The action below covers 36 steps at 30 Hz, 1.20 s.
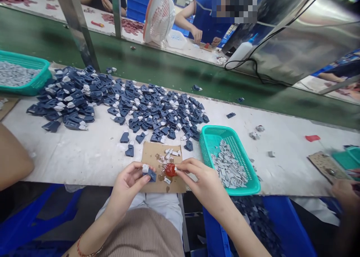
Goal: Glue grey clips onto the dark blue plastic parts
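Note:
My left hand [131, 184] pinches a dark blue plastic part [150, 174] with a whitish piece [145, 168] at its top. To its right, my right hand [198, 172] holds a small whitish-grey piece [176, 168] between thumb and fingertips, against the edge of a round red cap-like thing [170, 169] that looks wet and glossy. Both hands are over a brown cardboard sheet [149, 150] with dark wet spots. Several small white pieces [173, 152] lie on the cardboard behind the red thing, and one white piece [167, 180] lies in front of it.
Behind the cardboard spreads a large heap of dark blue parts [157, 111]. A green basket [206, 144] of grey-white pieces stands on the right, another green basket [42, 71] at far left. Co-workers sit nearby; one person's arm [14, 156] reaches in at left. A green belt [168, 69] runs behind.

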Each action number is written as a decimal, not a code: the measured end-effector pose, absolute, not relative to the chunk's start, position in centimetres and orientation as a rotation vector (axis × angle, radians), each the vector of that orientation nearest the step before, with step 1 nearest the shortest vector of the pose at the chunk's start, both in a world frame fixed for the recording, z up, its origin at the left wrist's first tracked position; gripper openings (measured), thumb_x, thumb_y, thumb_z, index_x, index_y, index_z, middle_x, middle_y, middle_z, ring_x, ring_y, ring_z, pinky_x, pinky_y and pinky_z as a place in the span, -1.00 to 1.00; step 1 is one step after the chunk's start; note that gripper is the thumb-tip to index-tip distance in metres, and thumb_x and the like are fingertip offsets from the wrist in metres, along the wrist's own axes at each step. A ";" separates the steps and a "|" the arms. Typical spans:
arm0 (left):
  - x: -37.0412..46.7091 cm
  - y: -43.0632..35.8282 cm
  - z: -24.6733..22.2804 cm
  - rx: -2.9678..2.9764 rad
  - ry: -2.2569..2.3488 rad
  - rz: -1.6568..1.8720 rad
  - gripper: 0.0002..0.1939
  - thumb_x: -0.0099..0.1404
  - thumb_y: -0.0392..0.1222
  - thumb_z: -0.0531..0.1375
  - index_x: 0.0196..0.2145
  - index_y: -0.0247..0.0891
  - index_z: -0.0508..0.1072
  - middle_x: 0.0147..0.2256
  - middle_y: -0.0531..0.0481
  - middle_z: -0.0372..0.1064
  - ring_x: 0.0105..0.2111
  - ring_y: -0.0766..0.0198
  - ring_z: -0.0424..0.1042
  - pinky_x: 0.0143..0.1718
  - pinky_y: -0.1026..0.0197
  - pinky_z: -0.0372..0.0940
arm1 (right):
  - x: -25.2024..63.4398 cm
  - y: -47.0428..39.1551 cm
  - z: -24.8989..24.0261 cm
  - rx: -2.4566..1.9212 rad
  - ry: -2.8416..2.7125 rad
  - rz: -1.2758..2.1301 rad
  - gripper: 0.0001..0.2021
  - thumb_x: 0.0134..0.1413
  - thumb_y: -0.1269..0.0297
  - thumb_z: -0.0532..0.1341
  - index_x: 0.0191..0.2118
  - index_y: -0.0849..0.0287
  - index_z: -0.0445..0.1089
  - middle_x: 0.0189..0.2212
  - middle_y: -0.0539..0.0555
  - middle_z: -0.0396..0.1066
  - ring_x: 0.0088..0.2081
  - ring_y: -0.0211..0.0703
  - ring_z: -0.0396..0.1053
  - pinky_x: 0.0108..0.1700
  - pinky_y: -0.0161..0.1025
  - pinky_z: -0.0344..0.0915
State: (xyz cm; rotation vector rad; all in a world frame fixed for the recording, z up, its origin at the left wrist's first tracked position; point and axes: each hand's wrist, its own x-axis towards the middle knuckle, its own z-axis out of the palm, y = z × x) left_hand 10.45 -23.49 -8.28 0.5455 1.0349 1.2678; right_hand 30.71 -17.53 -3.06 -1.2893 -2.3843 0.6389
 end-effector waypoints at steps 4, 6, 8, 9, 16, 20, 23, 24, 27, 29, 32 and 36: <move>10.5 -23.4 -8.4 0.554 1.043 1.272 -0.83 0.11 -0.18 0.36 -0.32 -0.19 0.49 -0.27 -0.03 0.53 -0.17 0.20 0.50 -0.09 0.26 0.37 | 30.4 -17.5 -3.0 -1.282 -2.477 0.552 -0.73 0.32 0.35 0.03 -0.27 0.19 0.47 -0.32 0.15 0.43 -0.26 -0.09 0.44 -0.21 -0.18 0.42; 10.5 -23.4 -8.5 0.560 1.041 1.264 -0.84 0.13 -0.19 0.35 -0.31 -0.18 0.49 -0.25 -0.03 0.53 -0.15 0.20 0.49 -0.08 0.26 0.37 | 30.3 -17.5 -2.9 -1.298 -2.509 0.541 -0.71 0.33 0.35 0.02 -0.28 0.19 0.48 -0.33 0.15 0.42 -0.28 -0.09 0.44 -0.24 -0.19 0.41; 10.4 -23.3 -8.5 0.556 1.038 1.251 -0.84 0.14 -0.19 0.34 -0.30 -0.19 0.48 -0.23 -0.04 0.53 -0.14 0.17 0.49 -0.07 0.23 0.36 | 30.3 -17.4 -2.8 -1.317 -2.522 0.543 -0.70 0.34 0.33 0.01 -0.29 0.18 0.49 -0.34 0.14 0.42 -0.31 -0.11 0.43 -0.26 -0.20 0.41; 10.4 -23.3 -8.5 0.551 1.038 1.246 -0.83 0.13 -0.18 0.34 -0.30 -0.19 0.48 -0.23 -0.05 0.53 -0.14 0.16 0.49 -0.07 0.22 0.36 | 30.3 -17.4 -2.8 -1.323 -2.518 0.544 -0.69 0.34 0.32 0.01 -0.30 0.17 0.49 -0.34 0.14 0.42 -0.31 -0.11 0.43 -0.26 -0.21 0.41; 10.3 -23.1 -8.2 0.563 1.058 1.232 -0.82 0.11 -0.18 0.35 -0.32 -0.18 0.46 -0.24 -0.07 0.54 -0.14 0.13 0.50 -0.07 0.20 0.37 | 30.2 -17.6 -3.1 -1.283 -2.508 0.586 -0.69 0.35 0.33 0.01 -0.27 0.19 0.49 -0.34 0.14 0.42 -0.31 -0.13 0.41 -0.29 -0.23 0.40; 10.3 -23.2 -8.3 0.580 1.060 1.224 -0.83 0.13 -0.18 0.33 -0.31 -0.18 0.45 -0.24 -0.06 0.54 -0.14 0.15 0.50 -0.06 0.22 0.36 | 30.2 -17.6 -3.0 -1.279 -2.503 0.542 -0.70 0.35 0.35 0.01 -0.28 0.21 0.49 -0.35 0.14 0.41 -0.30 -0.11 0.41 -0.27 -0.23 0.38; 10.3 -23.3 -8.4 0.577 1.055 1.220 -0.84 0.14 -0.19 0.33 -0.30 -0.18 0.44 -0.24 -0.05 0.54 -0.14 0.17 0.50 -0.07 0.24 0.36 | 30.2 -17.5 -3.0 -1.266 -2.520 0.563 -0.70 0.34 0.38 0.02 -0.28 0.21 0.50 -0.36 0.13 0.41 -0.32 -0.13 0.41 -0.29 -0.25 0.37; 10.3 -23.3 -8.3 0.569 1.054 1.219 -0.84 0.14 -0.19 0.33 -0.31 -0.18 0.44 -0.25 -0.05 0.55 -0.15 0.18 0.50 -0.07 0.24 0.36 | 30.2 -17.5 -3.0 -1.266 -2.524 0.576 -0.71 0.34 0.38 0.02 -0.27 0.21 0.50 -0.35 0.13 0.41 -0.32 -0.13 0.41 -0.29 -0.25 0.37; 10.5 -23.2 -8.1 0.538 1.049 1.222 -0.83 0.12 -0.19 0.34 -0.32 -0.18 0.45 -0.25 -0.05 0.55 -0.15 0.16 0.51 -0.08 0.22 0.37 | 30.2 -17.4 -3.0 -1.276 -2.508 0.565 -0.72 0.33 0.39 0.03 -0.28 0.21 0.50 -0.35 0.13 0.41 -0.31 -0.13 0.41 -0.27 -0.25 0.38; 10.7 -23.1 -7.9 0.525 1.044 1.232 -0.81 0.09 -0.19 0.36 -0.33 -0.19 0.46 -0.25 -0.06 0.55 -0.15 0.13 0.51 -0.08 0.20 0.38 | 30.2 -17.5 -3.0 -1.276 -2.507 0.565 -0.72 0.32 0.40 0.04 -0.28 0.22 0.50 -0.35 0.14 0.41 -0.31 -0.12 0.41 -0.26 -0.24 0.37; 11.2 -22.9 -7.7 0.526 1.009 1.258 -0.81 0.08 -0.21 0.37 -0.32 -0.19 0.48 -0.24 -0.06 0.55 -0.14 0.11 0.51 -0.07 0.18 0.38 | 30.4 -17.6 -2.7 -1.284 -2.457 0.655 -0.74 0.30 0.39 0.07 -0.27 0.21 0.52 -0.34 0.15 0.43 -0.29 -0.11 0.42 -0.25 -0.23 0.38; 11.9 -22.7 -7.1 0.536 0.952 1.272 -0.82 0.11 -0.24 0.35 -0.30 -0.20 0.48 -0.24 -0.05 0.55 -0.16 0.16 0.52 -0.07 0.21 0.39 | 31.1 -17.5 -1.7 -1.340 -2.089 0.996 -0.86 0.19 0.29 0.23 -0.29 0.13 0.56 -0.34 0.11 0.49 -0.29 -0.11 0.45 -0.21 -0.23 0.40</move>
